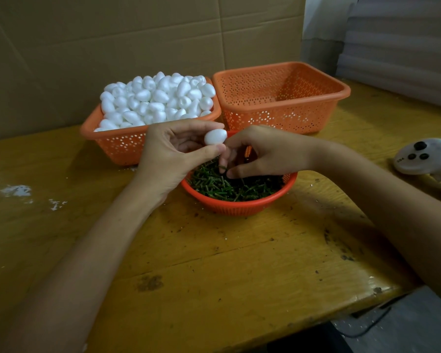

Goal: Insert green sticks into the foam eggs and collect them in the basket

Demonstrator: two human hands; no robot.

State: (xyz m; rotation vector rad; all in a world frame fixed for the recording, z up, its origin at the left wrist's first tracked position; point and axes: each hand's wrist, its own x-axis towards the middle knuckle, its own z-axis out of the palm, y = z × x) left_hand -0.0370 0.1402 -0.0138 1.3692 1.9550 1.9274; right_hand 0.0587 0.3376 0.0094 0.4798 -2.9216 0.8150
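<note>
My left hand (173, 151) pinches one white foam egg (215, 137) between thumb and fingers, held above the round orange bowl (239, 205). That bowl is full of short green sticks (229, 186). My right hand (260, 154) reaches down into the sticks, its fingertips curled onto them; whether it has one pinched is hard to tell. Behind on the left stands an orange basket (122, 146) heaped with white foam eggs (158, 98). To its right sits an orange basket (280, 98) with nothing visible inside.
A white handheld controller (425, 156) lies on the wooden table (214, 263) at the far right. White foam crumbs (18, 191) are scattered at the left. A cardboard wall (112, 47) stands close behind the baskets. The table's edge runs along the lower right.
</note>
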